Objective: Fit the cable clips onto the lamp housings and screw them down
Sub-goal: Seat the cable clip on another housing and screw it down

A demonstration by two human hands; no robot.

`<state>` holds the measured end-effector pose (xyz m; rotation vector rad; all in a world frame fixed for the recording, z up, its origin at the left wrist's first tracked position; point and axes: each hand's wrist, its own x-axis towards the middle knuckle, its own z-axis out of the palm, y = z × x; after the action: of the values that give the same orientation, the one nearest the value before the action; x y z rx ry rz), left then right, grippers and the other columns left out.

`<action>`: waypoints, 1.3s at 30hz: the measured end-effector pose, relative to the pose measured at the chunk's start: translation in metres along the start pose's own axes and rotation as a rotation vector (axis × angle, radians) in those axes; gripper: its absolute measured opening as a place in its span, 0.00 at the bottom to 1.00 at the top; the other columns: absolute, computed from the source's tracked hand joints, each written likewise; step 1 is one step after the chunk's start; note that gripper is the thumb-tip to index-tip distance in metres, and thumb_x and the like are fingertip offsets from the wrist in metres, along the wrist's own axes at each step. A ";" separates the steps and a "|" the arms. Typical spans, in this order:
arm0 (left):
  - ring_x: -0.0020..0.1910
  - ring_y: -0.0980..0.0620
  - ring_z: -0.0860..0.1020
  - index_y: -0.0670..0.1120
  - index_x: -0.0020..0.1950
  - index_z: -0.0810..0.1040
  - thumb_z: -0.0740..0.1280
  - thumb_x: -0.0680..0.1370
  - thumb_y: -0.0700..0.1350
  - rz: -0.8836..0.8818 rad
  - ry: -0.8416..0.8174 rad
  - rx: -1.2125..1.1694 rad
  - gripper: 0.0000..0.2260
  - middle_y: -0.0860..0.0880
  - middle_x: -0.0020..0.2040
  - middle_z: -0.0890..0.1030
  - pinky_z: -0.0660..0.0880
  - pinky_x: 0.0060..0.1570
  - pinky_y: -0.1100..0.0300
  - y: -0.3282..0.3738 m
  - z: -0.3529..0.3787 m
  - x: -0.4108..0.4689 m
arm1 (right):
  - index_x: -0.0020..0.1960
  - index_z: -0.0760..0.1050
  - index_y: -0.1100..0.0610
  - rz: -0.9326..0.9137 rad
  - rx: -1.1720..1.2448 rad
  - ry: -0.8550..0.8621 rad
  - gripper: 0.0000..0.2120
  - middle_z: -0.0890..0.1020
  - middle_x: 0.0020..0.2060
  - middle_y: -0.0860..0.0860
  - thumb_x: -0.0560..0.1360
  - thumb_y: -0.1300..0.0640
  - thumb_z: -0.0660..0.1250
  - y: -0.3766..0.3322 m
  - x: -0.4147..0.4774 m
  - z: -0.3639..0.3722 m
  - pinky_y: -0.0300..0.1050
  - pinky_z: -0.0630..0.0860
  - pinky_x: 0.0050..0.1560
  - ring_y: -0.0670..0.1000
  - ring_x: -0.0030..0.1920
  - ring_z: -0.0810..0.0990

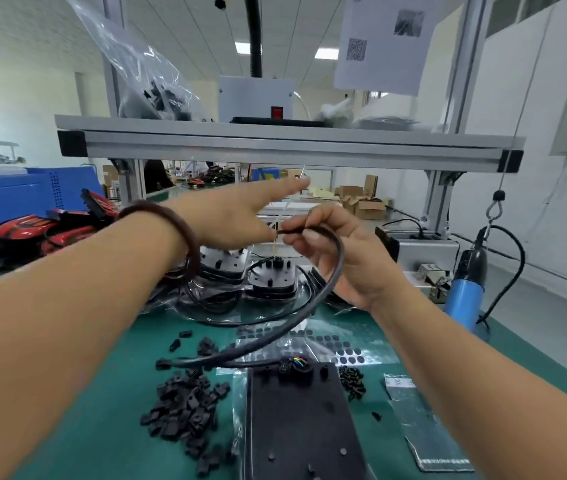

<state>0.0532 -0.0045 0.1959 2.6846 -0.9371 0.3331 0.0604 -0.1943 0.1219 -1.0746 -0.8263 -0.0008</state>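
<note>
A black lamp housing [296,420] lies back-up on the green mat [102,427] at front centre. Its thick black cable [335,268] loops up from the coloured wires at its top edge. My right hand [351,258] pinches that cable near its free end, above the bench. My left hand [237,213] reaches forward just left of it with the index finger stretched out, the thumb close to the cable end. A pile of black cable clips [185,410] lies left of the housing. A small heap of black screws [353,379] lies at its right.
More housings in clear bags [271,275] stand behind my hands, and red lamps [43,230] are stacked at far left. A blue electric screwdriver [465,289] hangs at the right. A sheet of black pads [344,351] and a foil bag [424,431] lie nearby. An aluminium shelf beam [275,147] crosses overhead.
</note>
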 end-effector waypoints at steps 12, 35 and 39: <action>0.55 0.44 0.77 0.40 0.63 0.74 0.52 0.84 0.45 -0.375 -0.305 0.324 0.16 0.42 0.57 0.79 0.72 0.52 0.56 0.034 0.089 -0.004 | 0.58 0.72 0.54 0.399 -0.377 0.617 0.18 0.78 0.48 0.53 0.75 0.44 0.67 0.000 -0.056 0.035 0.44 0.77 0.39 0.50 0.42 0.78; 0.48 0.49 0.73 0.47 0.47 0.73 0.65 0.78 0.45 -0.905 0.196 -0.730 0.03 0.48 0.51 0.74 0.68 0.51 0.60 0.048 0.157 -0.109 | 0.41 0.82 0.46 0.515 -0.989 0.569 0.11 0.81 0.39 0.38 0.77 0.56 0.64 0.072 -0.111 0.004 0.41 0.74 0.51 0.47 0.50 0.79; 0.64 0.46 0.71 0.42 0.68 0.71 0.67 0.78 0.43 -0.920 0.210 -0.980 0.20 0.45 0.66 0.72 0.68 0.67 0.51 0.042 0.159 -0.108 | 0.36 0.81 0.45 0.515 -0.841 0.689 0.13 0.82 0.41 0.41 0.75 0.58 0.66 0.077 -0.108 0.005 0.43 0.75 0.54 0.47 0.51 0.80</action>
<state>-0.0360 -0.0275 0.0223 1.8143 0.2410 -0.0611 0.0102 -0.1928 -0.0011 -1.9025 0.1362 -0.2904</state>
